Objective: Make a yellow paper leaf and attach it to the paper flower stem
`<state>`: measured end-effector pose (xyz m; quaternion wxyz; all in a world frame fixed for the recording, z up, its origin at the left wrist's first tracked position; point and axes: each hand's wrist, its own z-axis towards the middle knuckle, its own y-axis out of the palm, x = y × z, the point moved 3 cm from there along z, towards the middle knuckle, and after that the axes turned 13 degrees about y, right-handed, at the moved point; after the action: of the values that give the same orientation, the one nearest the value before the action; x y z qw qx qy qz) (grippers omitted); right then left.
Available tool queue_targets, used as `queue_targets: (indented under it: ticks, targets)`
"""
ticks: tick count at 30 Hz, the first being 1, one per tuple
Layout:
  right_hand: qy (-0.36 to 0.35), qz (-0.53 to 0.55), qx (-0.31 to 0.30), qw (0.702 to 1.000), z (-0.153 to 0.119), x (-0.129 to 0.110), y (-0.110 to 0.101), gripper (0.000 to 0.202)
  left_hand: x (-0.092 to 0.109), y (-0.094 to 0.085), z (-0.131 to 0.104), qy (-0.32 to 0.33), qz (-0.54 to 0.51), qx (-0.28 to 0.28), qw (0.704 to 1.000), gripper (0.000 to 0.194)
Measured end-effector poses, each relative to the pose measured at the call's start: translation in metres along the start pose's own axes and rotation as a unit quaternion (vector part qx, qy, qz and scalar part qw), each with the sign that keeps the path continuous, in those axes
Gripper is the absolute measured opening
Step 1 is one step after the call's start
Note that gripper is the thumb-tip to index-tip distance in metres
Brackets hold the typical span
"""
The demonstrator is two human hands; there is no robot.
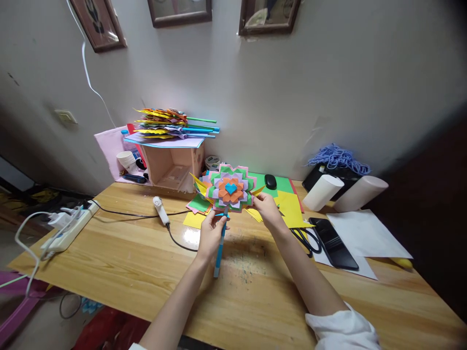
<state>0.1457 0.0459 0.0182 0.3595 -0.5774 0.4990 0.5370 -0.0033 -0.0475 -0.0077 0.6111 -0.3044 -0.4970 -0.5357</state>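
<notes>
A layered paper flower (223, 194) in pink, green, lilac and orange, with a blue heart at its centre, is held up over the table. Its blue stem (219, 255) slants down toward me. My left hand (212, 233) is closed around the stem just below the bloom. With thumb and fingers, my right hand (267, 208) pinches the right edge of the flower, near a yellow paper leaf (260, 190). Another yellow leaf (200, 186) sticks out on the left side. Behind the flower lie yellow paper sheets (290, 209) and green ones.
A glue gun (160, 210) lies left with its cord trailing across the table. Finished paper flowers (160, 124) are stacked on a box (171, 167). A power strip (71, 228) sits at the left edge. Right are scissors (308, 243), a phone (333, 243) and paper rolls (323, 193).
</notes>
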Motion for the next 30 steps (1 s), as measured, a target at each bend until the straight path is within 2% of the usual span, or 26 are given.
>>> queue_targets:
  ticks: [6,11,14,21,30]
  targets:
    - [0.026,0.019,0.002,0.999,-0.002,-0.007,-0.004,0.044,0.002,0.003,-0.002,0.011,0.003,-0.02,1.0,0.026]
    - [0.029,0.028,-0.01,0.999,-0.009,-0.017,-0.004,0.034,0.001,0.005,-0.002,0.004,-0.011,-0.029,1.0,0.028]
    - [0.025,0.033,-0.008,0.999,-0.012,-0.021,-0.005,0.032,0.0,0.003,-0.001,-0.001,-0.021,-0.014,1.0,0.028]
    - [-0.004,0.035,-0.055,0.998,-0.012,-0.021,-0.004,0.028,0.001,-0.001,0.0,-0.007,-0.04,0.017,0.999,0.029]
    - [-0.038,-0.035,-0.01,0.999,-0.013,-0.023,-0.003,0.027,0.003,-0.002,0.0,-0.006,-0.044,0.035,0.998,0.029]
